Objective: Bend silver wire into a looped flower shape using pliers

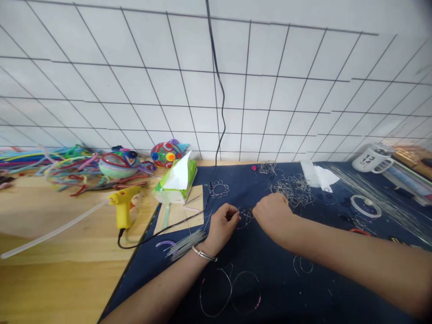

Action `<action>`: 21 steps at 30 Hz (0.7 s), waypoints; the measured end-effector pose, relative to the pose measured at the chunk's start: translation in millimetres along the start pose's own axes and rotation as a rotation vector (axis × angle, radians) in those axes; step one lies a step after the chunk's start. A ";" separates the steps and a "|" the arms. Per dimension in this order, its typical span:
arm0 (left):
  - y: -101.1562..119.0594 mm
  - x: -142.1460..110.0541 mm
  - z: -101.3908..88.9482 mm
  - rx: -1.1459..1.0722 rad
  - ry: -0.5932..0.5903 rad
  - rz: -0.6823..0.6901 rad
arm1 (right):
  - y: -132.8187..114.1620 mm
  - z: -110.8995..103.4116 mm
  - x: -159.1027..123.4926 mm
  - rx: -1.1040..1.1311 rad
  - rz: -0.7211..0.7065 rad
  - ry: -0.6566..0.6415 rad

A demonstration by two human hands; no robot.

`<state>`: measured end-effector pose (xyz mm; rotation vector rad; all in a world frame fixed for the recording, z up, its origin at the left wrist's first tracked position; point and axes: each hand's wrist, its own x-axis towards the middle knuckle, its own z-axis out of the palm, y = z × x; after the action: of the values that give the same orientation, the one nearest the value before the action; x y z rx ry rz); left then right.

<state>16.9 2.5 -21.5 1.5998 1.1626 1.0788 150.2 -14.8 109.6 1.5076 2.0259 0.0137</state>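
Two thin wire rings (231, 292), strung with a few pink beads (258, 302), lay toward the near edge of the dark blue cloth (283, 292). Beyond them, mid-cloth, an openwork wire piece (247, 218) sat between both hands. The left hand (224, 221) pinched its left side narrowly, probably to steady the springy strands; the right hand (275, 216) curled over, so I couldn't tell its grip. Toward the far edge bristled a silvery wire tangle (293, 190), perhaps kept there for easy reach.
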 end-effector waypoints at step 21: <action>5.1 3.3 -1.3 -0.180 -0.088 -0.034 | 19.8 23.5 -16.5 0.085 0.056 0.295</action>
<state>17.4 4.9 -15.8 1.4676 1.0024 1.0497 181.2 -30.1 105.0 1.6984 2.2364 0.1841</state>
